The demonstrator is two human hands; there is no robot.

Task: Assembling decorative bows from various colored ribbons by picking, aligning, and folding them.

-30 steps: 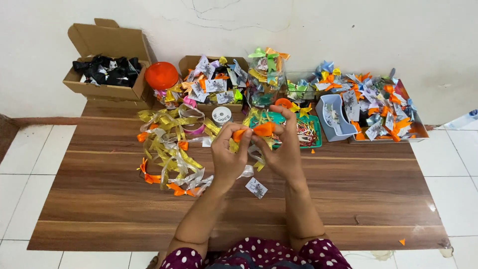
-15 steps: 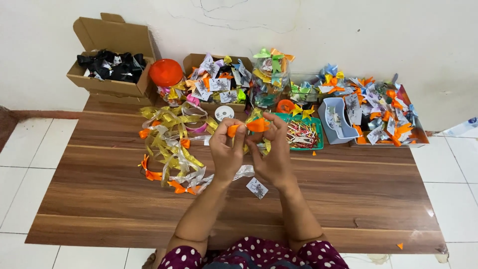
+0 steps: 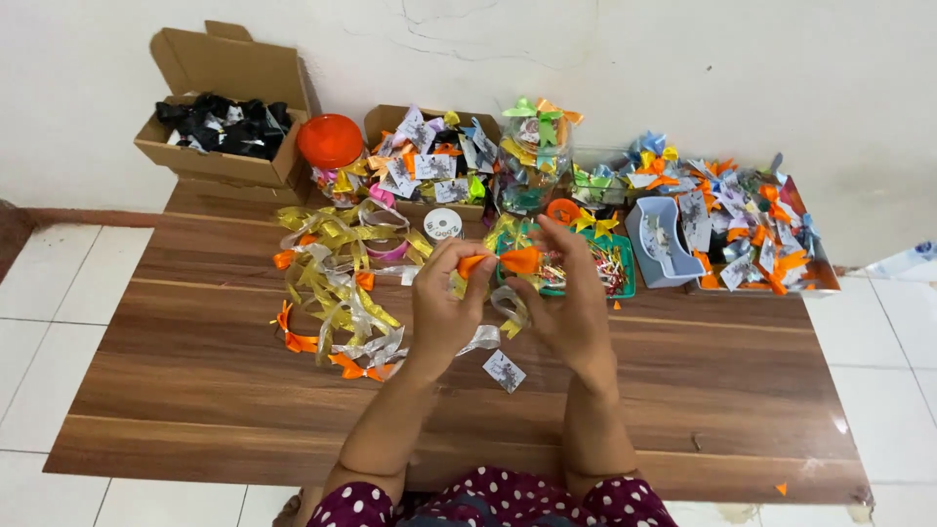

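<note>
Both my hands are raised over the middle of the brown wooden table (image 3: 195,390). My left hand (image 3: 444,303) and my right hand (image 3: 566,303) pinch a small orange ribbon bow (image 3: 508,261) between their fingertips, with a silver and gold ribbon strip (image 3: 503,317) hanging under it. A small printed paper tag (image 3: 505,370) lies on the table just below my hands. A tangle of gold, silver and orange ribbons (image 3: 337,288) lies to the left of my left hand.
At the back stand a cardboard box of black bows (image 3: 220,132), an orange lid (image 3: 330,141), a box of tagged bows (image 3: 429,161), a clear jar (image 3: 532,156), a green tray (image 3: 595,263), a grey tray (image 3: 654,229) and a heap of coloured bows (image 3: 752,220).
My hands have stayed together on the orange bow, with small shifts of the fingers. The view moved slightly.
</note>
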